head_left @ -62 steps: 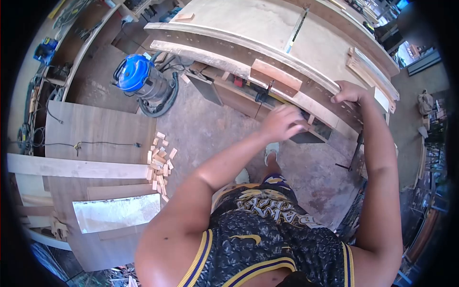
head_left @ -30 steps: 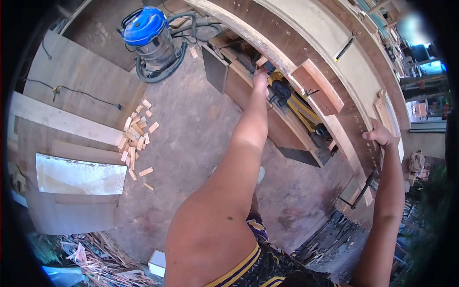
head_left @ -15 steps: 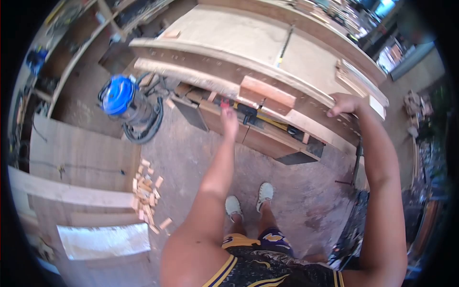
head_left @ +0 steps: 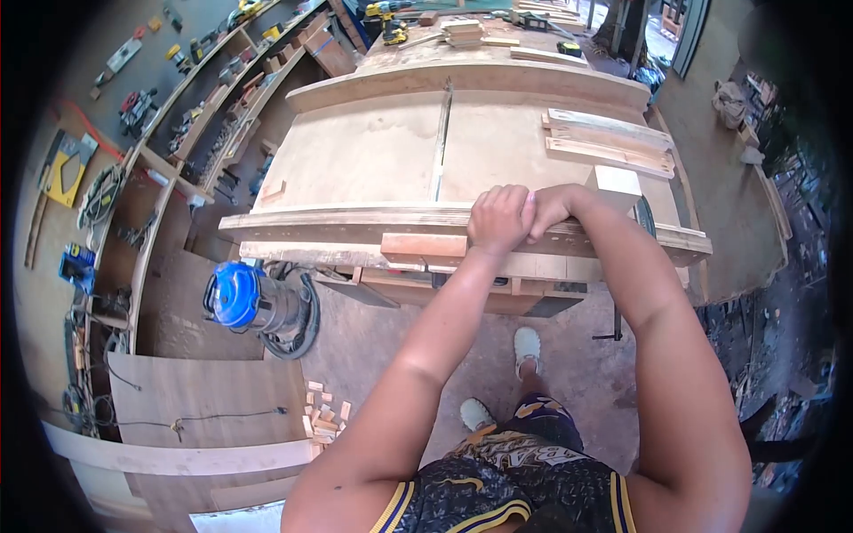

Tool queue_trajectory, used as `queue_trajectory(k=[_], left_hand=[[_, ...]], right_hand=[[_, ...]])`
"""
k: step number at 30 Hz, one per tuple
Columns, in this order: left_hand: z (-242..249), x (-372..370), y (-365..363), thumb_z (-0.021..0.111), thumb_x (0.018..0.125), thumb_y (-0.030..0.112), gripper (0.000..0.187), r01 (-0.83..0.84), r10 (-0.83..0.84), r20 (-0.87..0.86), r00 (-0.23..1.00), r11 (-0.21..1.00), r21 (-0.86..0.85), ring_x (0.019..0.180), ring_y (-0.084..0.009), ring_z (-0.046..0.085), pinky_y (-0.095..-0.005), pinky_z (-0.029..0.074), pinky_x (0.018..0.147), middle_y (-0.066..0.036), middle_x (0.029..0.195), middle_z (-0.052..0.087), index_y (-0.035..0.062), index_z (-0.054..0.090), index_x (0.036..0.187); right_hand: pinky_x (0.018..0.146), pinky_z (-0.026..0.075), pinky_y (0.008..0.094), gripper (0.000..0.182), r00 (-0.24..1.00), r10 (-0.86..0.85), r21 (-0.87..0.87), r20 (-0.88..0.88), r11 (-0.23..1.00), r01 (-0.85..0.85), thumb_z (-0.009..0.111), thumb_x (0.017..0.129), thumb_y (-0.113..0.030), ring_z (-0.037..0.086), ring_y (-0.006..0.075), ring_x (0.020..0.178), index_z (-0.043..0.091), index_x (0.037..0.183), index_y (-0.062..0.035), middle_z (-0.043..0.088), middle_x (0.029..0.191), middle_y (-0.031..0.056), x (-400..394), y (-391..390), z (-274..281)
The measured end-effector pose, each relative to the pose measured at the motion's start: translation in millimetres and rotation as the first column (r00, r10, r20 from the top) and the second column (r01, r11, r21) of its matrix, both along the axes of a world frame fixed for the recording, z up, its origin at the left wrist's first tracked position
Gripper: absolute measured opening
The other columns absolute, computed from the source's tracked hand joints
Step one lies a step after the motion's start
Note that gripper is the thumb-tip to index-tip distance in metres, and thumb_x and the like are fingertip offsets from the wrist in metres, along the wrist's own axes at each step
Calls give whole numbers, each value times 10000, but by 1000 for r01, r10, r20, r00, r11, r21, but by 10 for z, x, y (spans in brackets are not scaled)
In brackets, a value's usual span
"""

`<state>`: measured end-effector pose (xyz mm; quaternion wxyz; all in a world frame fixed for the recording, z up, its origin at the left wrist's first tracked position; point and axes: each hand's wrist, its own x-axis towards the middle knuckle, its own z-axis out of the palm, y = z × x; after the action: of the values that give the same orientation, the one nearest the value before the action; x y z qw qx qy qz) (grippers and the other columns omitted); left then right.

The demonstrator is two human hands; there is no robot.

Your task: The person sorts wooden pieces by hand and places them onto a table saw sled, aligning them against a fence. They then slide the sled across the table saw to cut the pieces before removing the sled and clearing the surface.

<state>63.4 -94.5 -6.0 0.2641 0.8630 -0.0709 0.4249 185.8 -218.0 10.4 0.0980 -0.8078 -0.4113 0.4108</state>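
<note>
Centrally, the plywood rail (head_left: 342,222) is seen spanning mid-frame, its upper edge covered by the left hand (head_left: 502,218), fingers curled together, and the right hand (head_left: 553,211) close beside; whether anything is pinched cannot be told. Left of them, a wooden block (head_left: 423,245) is set against the plywood rail.
</note>
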Motion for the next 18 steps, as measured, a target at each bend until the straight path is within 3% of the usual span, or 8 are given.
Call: queue_trajectory(k=[2, 6, 16, 18], left_hand=[[-37, 2, 24, 633, 851, 226, 134, -14, 16, -34, 999, 998, 66, 714, -260, 610, -395, 488, 651, -55, 731, 613, 113, 612, 782], [-92, 169, 41, 637, 848, 231, 135, -9, 11, -36, 999, 998, 69, 722, -258, 610, -394, 486, 655, -54, 738, 613, 114, 612, 786], [-99, 694, 48, 645, 847, 230, 124, -19, 25, -59, 998, 995, 99, 712, -265, 604, -393, 487, 648, -61, 748, 612, 112, 628, 810], [-117, 792, 41, 650, 835, 240, 139, -29, 36, -67, 997, 994, 102, 723, -251, 593, -391, 485, 655, -51, 744, 596, 114, 611, 793]], right_hand=[[944, 467, 350, 654, 997, 35, -28, -69, 999, -37, 831, 637, -423, 633, 279, 1057, 691, 1161, -57, 686, 1157, 161, 8, 36, -4], [935, 473, 358, 638, 999, -27, -29, -37, 999, 25, 832, 634, -427, 637, 280, 1064, 704, 1132, -48, 693, 1139, 163, 105, 34, -33], [943, 477, 356, 629, 997, -1, 5, -77, 1000, 1, 836, 626, -415, 638, 282, 1069, 709, 1148, -88, 694, 1151, 152, 561, 41, 52], [874, 505, 343, 509, 1000, -13, 45, -22, 999, 14, 864, 634, -381, 668, 246, 955, 747, 1035, -91, 729, 1042, 124, 620, 39, 66]])
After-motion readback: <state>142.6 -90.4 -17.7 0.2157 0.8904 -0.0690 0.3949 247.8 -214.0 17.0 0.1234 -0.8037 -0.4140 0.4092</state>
